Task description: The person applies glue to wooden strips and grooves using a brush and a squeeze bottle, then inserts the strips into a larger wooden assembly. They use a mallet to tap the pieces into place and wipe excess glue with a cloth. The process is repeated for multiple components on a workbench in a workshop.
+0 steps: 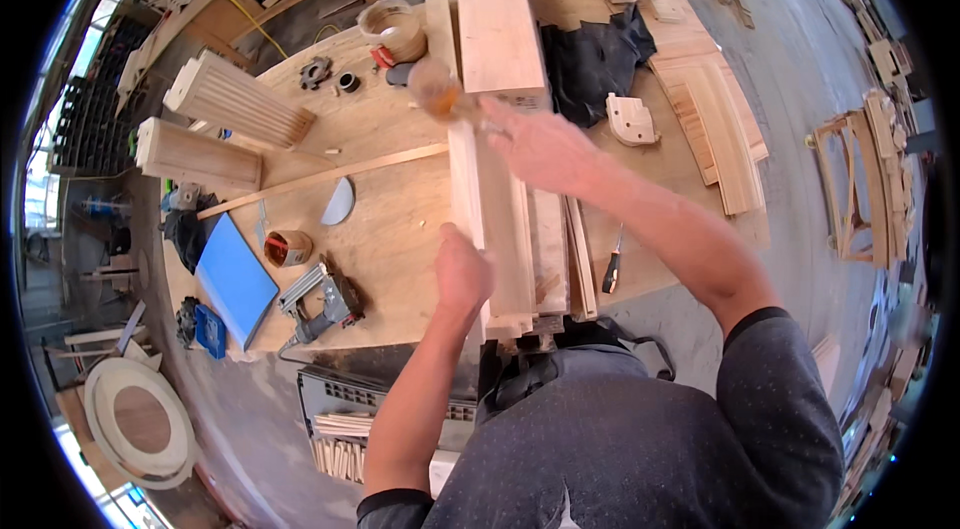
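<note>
Gripping a long wooden board (478,199) near the workbench's (400,219) front edge, left hand (462,271) fingers wrapped on it, right hand (535,147) fingers closed around a blurred mallet (437,89), bare plywood leftward.

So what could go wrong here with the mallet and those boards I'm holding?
1. The left hand grips the upright board close to where the right hand swings the blurred mallet, so a missed blow might hit fingers.
2. The stacked boards sit at the table's near edge and could slide off if jolted.
3. The screwdriver lies beside the stack near the edge and could get knocked down.
</note>
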A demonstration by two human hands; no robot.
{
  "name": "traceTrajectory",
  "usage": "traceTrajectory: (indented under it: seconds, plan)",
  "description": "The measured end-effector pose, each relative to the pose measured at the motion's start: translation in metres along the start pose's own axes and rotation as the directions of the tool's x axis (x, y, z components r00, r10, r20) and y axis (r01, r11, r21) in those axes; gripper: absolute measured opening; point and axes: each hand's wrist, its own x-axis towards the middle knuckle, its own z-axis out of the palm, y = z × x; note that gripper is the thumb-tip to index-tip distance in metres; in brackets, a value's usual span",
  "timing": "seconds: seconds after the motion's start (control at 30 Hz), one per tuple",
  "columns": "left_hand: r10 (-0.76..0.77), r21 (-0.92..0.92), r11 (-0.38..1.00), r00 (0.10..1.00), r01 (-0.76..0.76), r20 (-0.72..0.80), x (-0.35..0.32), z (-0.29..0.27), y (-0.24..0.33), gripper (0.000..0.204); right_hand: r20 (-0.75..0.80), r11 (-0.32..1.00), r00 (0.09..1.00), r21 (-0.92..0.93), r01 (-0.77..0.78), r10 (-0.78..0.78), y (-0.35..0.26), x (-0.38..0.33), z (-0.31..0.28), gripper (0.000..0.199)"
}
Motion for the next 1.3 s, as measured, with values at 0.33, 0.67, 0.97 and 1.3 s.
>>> traceTrajectory:
  seconds: [0.33,0.67,0.97,1.3]
  plan:
    - [0.004,-0.048,0.999,1.000,-0.004,0.005,-0.001,-0.001,-0.004,0.039,-0.034,0.999,0.999,-0.034,0.027,-0.029,-0.016,0.020,-0.011,0.058]
    - [0.065,-0.073,0.995,0.997,-0.061,0.051,0.008,-0.004,-0.007,0.054,-0.094,0.992,0.991,-0.096,0.084,-0.093,0.008,0.001,0.015,0.063]
    - [0.090,-0.597,0.753,0.856,0.276,0.510,0.001,-0.036,-0.064,0.094,0.119,0.988,0.991,0.137,-0.076,0.060,-0.062,-0.202,0.028,0.047]
    - [0.081,-0.639,0.697,0.850,0.326,0.521,0.006,-0.035,-0.070,0.093,0.253,0.972,0.940,0.018,0.234,-0.231,-0.054,-0.223,0.074,0.040]
